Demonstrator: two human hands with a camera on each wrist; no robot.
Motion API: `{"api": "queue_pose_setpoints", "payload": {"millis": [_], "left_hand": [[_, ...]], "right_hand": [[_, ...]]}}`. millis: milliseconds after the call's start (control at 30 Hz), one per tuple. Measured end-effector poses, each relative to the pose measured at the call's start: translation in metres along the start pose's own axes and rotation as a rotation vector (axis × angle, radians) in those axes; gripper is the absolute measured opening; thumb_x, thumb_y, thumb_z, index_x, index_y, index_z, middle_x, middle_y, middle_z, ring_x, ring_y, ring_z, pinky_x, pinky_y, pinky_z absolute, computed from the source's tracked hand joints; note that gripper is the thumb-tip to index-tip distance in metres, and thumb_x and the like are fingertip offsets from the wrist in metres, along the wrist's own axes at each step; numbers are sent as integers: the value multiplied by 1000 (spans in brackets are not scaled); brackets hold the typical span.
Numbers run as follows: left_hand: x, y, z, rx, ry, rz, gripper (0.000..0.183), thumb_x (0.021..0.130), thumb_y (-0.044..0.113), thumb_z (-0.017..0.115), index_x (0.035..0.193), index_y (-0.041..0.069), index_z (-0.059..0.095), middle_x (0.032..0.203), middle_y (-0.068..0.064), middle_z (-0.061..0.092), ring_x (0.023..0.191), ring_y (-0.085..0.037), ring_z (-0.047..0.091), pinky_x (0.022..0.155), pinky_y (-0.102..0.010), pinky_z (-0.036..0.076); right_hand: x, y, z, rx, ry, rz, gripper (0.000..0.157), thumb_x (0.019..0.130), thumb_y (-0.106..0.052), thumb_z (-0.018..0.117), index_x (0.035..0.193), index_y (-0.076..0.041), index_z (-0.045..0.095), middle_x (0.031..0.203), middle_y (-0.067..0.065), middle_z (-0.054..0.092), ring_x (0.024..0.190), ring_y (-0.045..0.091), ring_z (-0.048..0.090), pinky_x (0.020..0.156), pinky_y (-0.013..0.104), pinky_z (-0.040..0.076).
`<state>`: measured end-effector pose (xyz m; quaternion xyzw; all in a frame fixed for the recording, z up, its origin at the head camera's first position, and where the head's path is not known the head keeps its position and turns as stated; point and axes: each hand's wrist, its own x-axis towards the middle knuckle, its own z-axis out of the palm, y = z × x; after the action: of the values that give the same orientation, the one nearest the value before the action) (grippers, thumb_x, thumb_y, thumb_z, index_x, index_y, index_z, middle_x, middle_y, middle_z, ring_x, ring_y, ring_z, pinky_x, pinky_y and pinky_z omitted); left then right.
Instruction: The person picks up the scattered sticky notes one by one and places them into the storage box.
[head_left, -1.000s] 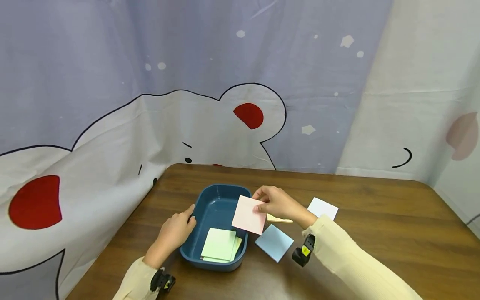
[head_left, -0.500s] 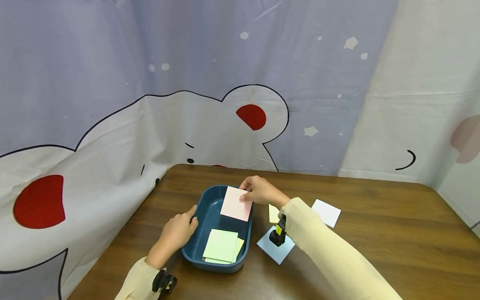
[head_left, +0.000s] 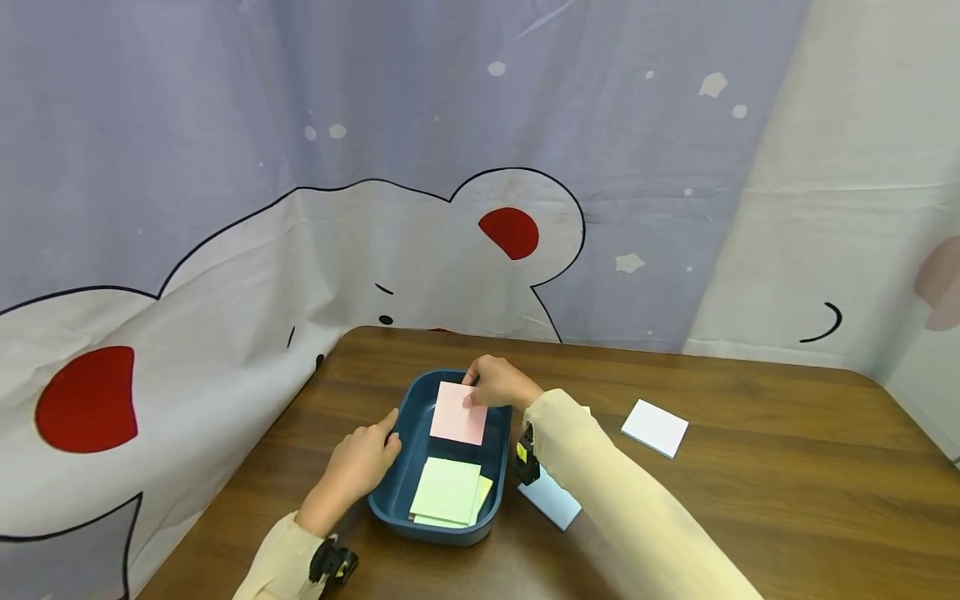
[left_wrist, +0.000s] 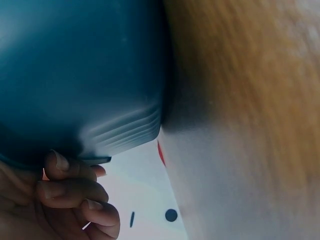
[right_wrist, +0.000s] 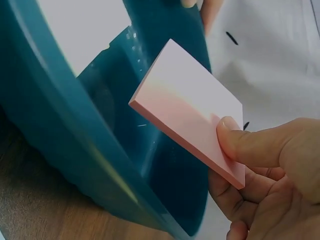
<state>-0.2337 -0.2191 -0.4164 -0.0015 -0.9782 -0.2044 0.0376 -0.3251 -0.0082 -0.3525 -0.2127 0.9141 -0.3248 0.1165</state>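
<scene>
My right hand (head_left: 501,385) pinches a pink sticky note pad (head_left: 458,413) by its right edge, thumb on top and fingers beneath. In the right wrist view the pad (right_wrist: 185,105) hangs tilted over the far half of a blue plastic basin (head_left: 402,467). The left hand (head_left: 360,457) holds the basin's left rim, and its curled fingers (left_wrist: 75,192) show at the outer wall in the left wrist view. Inside the basin's near end lies a pale green pad (head_left: 446,490), on top of other pads, with a yellow one (head_left: 483,493) peeking out at the right.
A light blue pad (head_left: 551,500) lies right of the basin, partly covered by the right sleeve. Further right is a white pad (head_left: 655,427). Only a sliver of a yellowish pad (head_left: 587,409) shows behind the sleeve. A printed curtain (head_left: 420,250) hangs behind the wooden table (head_left: 765,467).
My right hand has carried the pink pad leftward from the basin's right rim to over its far half. The left hand has stayed on the rim.
</scene>
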Motion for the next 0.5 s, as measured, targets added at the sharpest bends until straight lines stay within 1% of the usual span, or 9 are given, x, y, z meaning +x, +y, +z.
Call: {"api": "queue_pose_setpoints", "payload": {"millis": [67, 133, 200, 267, 367, 500], "left_hand": [[0, 0, 0, -1, 0, -2, 52, 97, 22, 50, 144, 2, 43, 53, -3, 43, 44, -15, 37, 45, -28, 32], [0, 1, 1, 0, -1, 0, 52, 97, 22, 50, 144, 2, 42, 52, -3, 42, 43, -15, 37, 45, -28, 32], [-1, 1, 1, -6, -2, 2, 52, 97, 22, 50, 144, 2, 42, 51, -2, 41, 42, -14, 37, 45, -27, 32], [-1, 1, 1, -11, -5, 3, 52, 97, 21, 50, 145, 2, 41, 51, -2, 41, 42, -14, 37, 44, -27, 33], [-2, 2, 0, -19, -6, -1, 53, 97, 21, 50, 145, 2, 41, 51, -2, 41, 42, -14, 37, 44, -27, 33], [-2, 2, -1, -18, -7, -7, 52, 97, 22, 50, 145, 2, 42, 52, -3, 42, 43, -14, 37, 45, -27, 32]], "right_hand": [[2, -1, 3, -27, 3, 15, 15, 81, -8, 75, 93, -4, 66, 91, 8, 64, 77, 21, 56, 75, 34, 50], [4, -1, 5, -62, 5, 27, 13, 80, -9, 75, 91, -6, 67, 91, 7, 65, 79, 21, 56, 83, 39, 47], [5, -1, 8, -94, 3, 37, 12, 80, -10, 76, 89, -8, 68, 90, 6, 66, 82, 21, 56, 92, 46, 42], [6, -1, 11, -122, -1, 40, 12, 80, -10, 76, 88, -9, 68, 89, 5, 66, 83, 21, 56, 95, 50, 37], [6, 0, 16, -145, -3, 30, 11, 79, -9, 76, 87, -8, 69, 87, 4, 66, 82, 20, 56, 95, 49, 35], [5, 0, 20, -166, -13, 18, 11, 77, -8, 78, 86, -7, 70, 82, 3, 66, 78, 18, 56, 86, 43, 33]]}}
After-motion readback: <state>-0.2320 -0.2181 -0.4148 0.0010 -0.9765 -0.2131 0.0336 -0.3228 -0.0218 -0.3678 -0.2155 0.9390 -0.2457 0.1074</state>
